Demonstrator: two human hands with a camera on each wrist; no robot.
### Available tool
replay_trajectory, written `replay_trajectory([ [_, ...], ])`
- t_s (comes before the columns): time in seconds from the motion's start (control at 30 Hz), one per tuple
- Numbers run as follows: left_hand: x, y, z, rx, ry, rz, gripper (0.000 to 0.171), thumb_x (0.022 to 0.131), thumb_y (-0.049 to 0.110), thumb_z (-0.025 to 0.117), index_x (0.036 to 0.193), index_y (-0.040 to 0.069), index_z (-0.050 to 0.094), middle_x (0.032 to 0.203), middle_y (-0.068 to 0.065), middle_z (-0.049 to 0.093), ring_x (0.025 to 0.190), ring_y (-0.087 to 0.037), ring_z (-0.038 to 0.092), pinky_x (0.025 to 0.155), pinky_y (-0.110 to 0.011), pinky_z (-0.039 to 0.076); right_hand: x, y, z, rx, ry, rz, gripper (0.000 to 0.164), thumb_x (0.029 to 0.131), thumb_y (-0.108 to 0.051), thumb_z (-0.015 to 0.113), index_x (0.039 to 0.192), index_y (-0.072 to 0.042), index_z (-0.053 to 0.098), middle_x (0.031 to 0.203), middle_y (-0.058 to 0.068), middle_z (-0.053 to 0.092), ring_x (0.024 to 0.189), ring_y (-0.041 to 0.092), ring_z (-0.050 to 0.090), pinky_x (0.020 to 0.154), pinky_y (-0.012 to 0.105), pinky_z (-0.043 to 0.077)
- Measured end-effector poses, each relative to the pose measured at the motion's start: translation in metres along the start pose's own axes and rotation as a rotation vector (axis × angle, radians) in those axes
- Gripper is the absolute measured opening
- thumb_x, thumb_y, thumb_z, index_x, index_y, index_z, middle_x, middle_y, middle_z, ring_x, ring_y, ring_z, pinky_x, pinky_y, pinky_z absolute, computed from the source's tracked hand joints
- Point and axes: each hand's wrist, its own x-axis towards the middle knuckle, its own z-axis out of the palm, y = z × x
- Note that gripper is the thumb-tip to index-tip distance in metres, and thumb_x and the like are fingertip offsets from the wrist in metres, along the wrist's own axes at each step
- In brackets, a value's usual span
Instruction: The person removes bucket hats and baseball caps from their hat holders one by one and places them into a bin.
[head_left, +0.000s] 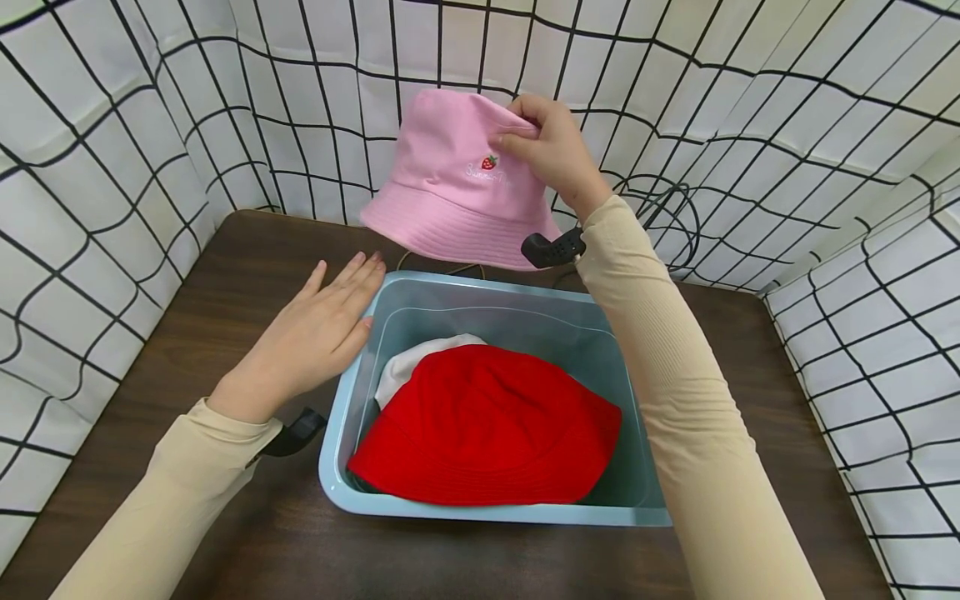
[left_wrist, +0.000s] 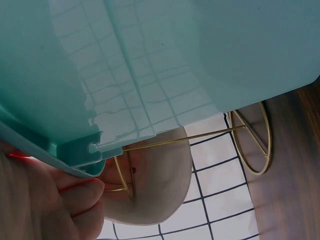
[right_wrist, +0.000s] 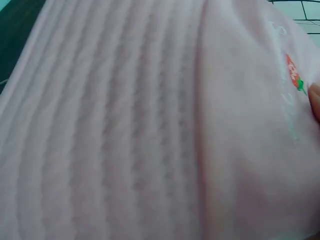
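My right hand [head_left: 558, 150] pinches a pink bucket hat [head_left: 450, 179] by the crown, behind the tub. A small strawberry and white lettering are stitched on its front; in the right wrist view the strawberry [right_wrist: 296, 74] shows near a fingertip. My left hand [head_left: 315, 329] lies with straight fingers against the back left corner of a light blue plastic tub [head_left: 480, 287]. Inside the tub a red bucket hat [head_left: 495, 425] lies over a white cloth item [head_left: 420, 358], mostly hidden. A gold wire stand [left_wrist: 250, 135] shows behind the tub in the left wrist view, close to the pink hat [left_wrist: 160, 185].
The tub stands on a dark wooden table [head_left: 247, 517]. White panels with black wire grid [head_left: 300, 108] enclose the table at the back and sides. A bundle of dark wire loops [head_left: 667, 212] sits at the back right, behind the right forearm.
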Motion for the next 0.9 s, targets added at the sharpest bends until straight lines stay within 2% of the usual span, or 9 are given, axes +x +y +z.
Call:
replay_trajectory([
  [0.13,0.0,-0.001,0.001,0.002,0.006,0.005,0.059,0.095,0.023,0.042,0.145,-0.005,0.028,0.151,-0.019,0.027,0.141,-0.032,0.019,0.113,-0.053,0.007,0.002,-0.003,-0.001,-0.003,0.075,0.012,0.014,0.081,-0.012,0.074,0.081,-0.012,0.06,0.085,0.002,0.056,0.078,0.012,0.05,0.066,0.026,0.045],
  [0.47,0.0,0.0,0.0,-0.002,0.006,0.003,0.06,0.094,0.022,0.044,0.145,-0.004,0.028,0.151,-0.018,0.026,0.141,-0.032,0.019,0.113,-0.053,0.008,0.003,-0.01,-0.007,0.036,0.236,-0.045,0.012,0.083,-0.012,0.073,0.085,-0.013,0.061,0.091,0.001,0.056,0.083,0.01,0.052,0.071,0.024,0.046],
  [0.6,0.0,0.0,0.0,-0.002,0.002,0.0,0.06,0.094,0.023,0.044,0.146,-0.004,0.028,0.151,-0.018,0.025,0.141,-0.031,0.019,0.113,-0.052,0.007,0.003,-0.012,-0.013,0.092,0.3,-0.084,0.013,0.082,-0.009,0.073,0.082,-0.012,0.061,0.087,0.0,0.056,0.082,0.009,0.051,0.072,0.022,0.044],
  [0.7,0.0,0.0,0.0,0.003,0.002,0.001,0.06,0.094,0.023,0.044,0.146,-0.004,0.028,0.152,-0.018,0.025,0.141,-0.031,0.019,0.113,-0.053,0.008,0.001,-0.014,-0.019,0.121,0.325,-0.093,0.014,0.081,-0.008,0.074,0.08,-0.013,0.061,0.086,0.0,0.057,0.082,0.009,0.051,0.071,0.022,0.043],
  [0.9,0.0,0.0,0.0,0.006,-0.005,-0.004,0.06,0.094,0.023,0.044,0.146,-0.004,0.027,0.152,-0.018,0.025,0.141,-0.032,0.018,0.112,-0.054,0.008,-0.005,-0.019,-0.033,0.078,0.337,-0.112,0.012,0.08,-0.009,0.074,0.082,-0.013,0.063,0.088,0.0,0.058,0.083,0.01,0.052,0.071,0.023,0.044],
])
